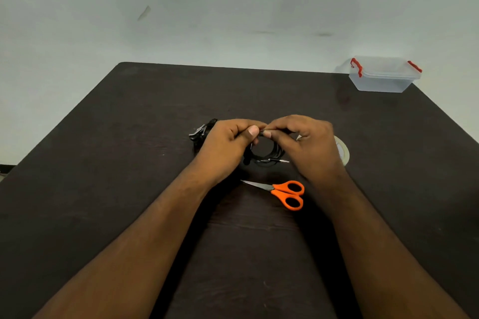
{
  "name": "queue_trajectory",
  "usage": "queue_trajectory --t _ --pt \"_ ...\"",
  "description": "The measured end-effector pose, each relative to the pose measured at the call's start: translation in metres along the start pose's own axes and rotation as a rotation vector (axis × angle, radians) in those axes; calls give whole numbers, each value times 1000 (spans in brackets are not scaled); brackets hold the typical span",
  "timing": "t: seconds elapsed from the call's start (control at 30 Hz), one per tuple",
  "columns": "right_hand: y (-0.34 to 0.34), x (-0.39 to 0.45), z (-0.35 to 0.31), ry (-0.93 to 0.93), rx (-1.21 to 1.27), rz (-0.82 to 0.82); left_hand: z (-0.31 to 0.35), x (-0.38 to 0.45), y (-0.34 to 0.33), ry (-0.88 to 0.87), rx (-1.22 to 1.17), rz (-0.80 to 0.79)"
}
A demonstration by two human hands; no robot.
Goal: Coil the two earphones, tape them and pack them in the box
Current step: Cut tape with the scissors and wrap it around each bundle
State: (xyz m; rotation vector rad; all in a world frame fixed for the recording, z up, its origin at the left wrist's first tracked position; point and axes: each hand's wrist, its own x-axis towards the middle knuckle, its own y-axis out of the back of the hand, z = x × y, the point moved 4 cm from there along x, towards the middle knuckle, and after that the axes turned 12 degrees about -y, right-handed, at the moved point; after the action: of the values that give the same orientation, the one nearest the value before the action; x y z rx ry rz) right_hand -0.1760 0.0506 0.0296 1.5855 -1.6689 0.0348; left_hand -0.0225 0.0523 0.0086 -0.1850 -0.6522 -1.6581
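A black earphone coil [268, 155] hangs in a ring between my two hands above the middle of the dark table [103, 150]. My left hand [228, 140] pinches the top of the coil with thumb and fingers. My right hand [305, 140] pinches the same spot from the right. The jack plug sticks out at the coil's lower right. A second black earphone [201, 132] lies loose on the table, partly hidden behind my left hand. A tape roll [343, 150] lies behind my right hand. The clear box [381, 77] with red clips stands at the far right corner.
Orange-handled scissors [282, 193] lie just in front of my hands, blades pointing left. The table's far edge meets a pale wall. The box sits close to the table's back right edge.
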Motion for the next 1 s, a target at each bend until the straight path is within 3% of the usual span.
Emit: queue_trajectory --t 0.13,0.47,0.67,1.0 --pt "-1 -1 5 -218 142 -45 -3 -2 -1 -143 269 -37" --pt "-3 -2 17 -663 657 -296 19 -4 6 -401 373 -23" --pt "-4 -4 15 -769 768 -471 26 -5 5 -497 363 -2" --pt "-7 -7 10 -856 904 -515 35 -6 10 -555 189 111"
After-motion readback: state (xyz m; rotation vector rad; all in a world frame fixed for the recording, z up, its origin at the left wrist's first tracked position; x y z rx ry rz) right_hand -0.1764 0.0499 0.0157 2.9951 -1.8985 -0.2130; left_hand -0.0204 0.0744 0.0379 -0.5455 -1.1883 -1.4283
